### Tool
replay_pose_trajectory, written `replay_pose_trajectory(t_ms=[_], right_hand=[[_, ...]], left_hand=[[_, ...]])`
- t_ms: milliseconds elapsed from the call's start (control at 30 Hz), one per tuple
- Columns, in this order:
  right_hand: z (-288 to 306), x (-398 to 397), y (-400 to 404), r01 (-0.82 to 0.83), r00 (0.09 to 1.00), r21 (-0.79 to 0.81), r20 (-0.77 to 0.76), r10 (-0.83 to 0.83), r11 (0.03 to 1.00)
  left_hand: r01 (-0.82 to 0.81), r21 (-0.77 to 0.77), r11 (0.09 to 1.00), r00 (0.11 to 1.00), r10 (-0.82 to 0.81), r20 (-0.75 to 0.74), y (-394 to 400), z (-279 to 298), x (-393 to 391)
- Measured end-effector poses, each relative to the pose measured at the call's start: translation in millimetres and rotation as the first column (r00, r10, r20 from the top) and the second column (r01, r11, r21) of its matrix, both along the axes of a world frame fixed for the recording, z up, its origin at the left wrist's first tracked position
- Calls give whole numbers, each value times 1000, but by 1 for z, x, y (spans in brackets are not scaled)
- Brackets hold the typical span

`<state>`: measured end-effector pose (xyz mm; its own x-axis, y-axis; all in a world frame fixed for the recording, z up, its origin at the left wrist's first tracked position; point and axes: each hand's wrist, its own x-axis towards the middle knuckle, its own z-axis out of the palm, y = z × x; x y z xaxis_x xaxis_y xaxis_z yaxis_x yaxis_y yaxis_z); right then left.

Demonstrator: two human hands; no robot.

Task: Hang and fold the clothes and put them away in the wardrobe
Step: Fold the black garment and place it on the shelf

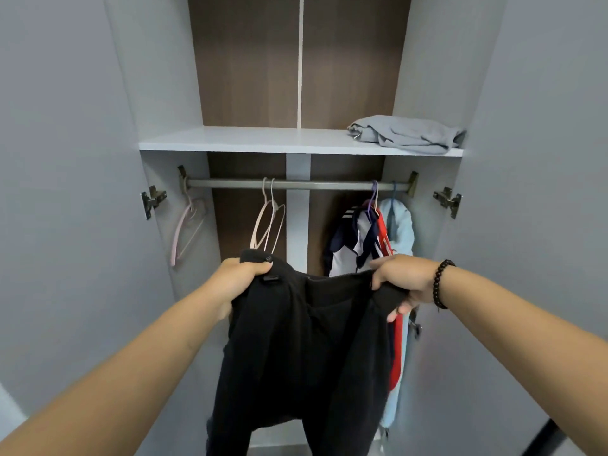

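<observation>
I hold a pair of black trousers [302,350] up by the waistband in front of the open wardrobe. My left hand [235,283] grips the waistband's left end, near a button. My right hand [401,281] grips its right end, with a dark bead bracelet on the wrist. The legs hang down out of view. Behind them runs the metal hanging rail [296,184]. Two empty pink hangers [268,222] hang at its middle, another pink hanger [187,228] at its left end.
At the rail's right end hang a navy, white and red garment [357,240] and a light blue one [399,230]. A folded grey garment [406,134] lies on the right of the white shelf [237,139]. Both grey doors [65,192] stand open.
</observation>
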<state>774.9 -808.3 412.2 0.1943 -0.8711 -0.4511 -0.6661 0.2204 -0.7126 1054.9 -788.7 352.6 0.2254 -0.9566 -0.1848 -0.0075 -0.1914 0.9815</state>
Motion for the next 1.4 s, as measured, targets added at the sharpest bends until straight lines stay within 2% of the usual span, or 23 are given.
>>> replay_pose_trajectory(t_ms=[100,233,333,433,533,600,667,800,967,1033,1100,1200,1267,1400], right_hand=[[21,8,10,-89,985,-22,146,91,996],[55,19,18,-122,919,-92,366,148,988],[76,22,19,-162,887,-112,419,195,980],[91,19,20,-317,824,-148,445,350,937],[102,14,21,-475,770,-184,386,508,860],[107,12,19,-518,776,-210,292,558,830],[112,9,19,-496,815,-287,171,553,819],[117,3,18,-388,906,-502,-56,419,773],[108,3,7,-296,944,-554,-44,327,778],[102,5,2,-258,948,-563,8,318,785],[97,6,-3,-251,942,-620,22,336,743],[88,-1,-14,-263,933,-737,-29,359,623],[75,-10,-22,-302,914,-749,-52,401,590],[46,-29,-35,-390,897,-637,-99,431,665]], left_hand=[[54,-65,996,996,-58,-65,-4,15,-24],[165,-189,968,980,-182,-79,-1,44,-49],[214,-289,933,967,-245,-77,6,62,-63],[224,-361,905,966,-256,-41,14,76,-74],[242,-393,887,964,-267,-10,19,85,-78],[261,-404,877,959,-284,4,20,90,-80],[278,-416,866,954,-299,14,20,94,-84],[348,-428,834,937,-329,121,16,97,-93],[435,-447,781,897,-418,143,12,98,-99],[488,-413,769,869,-384,312,10,100,-99],[482,-401,779,843,-290,453,7,102,-98],[449,-440,777,869,-266,417,5,102,-92],[427,-456,781,889,-270,371,5,101,-85],[372,-453,810,911,-226,344,7,100,-72]])
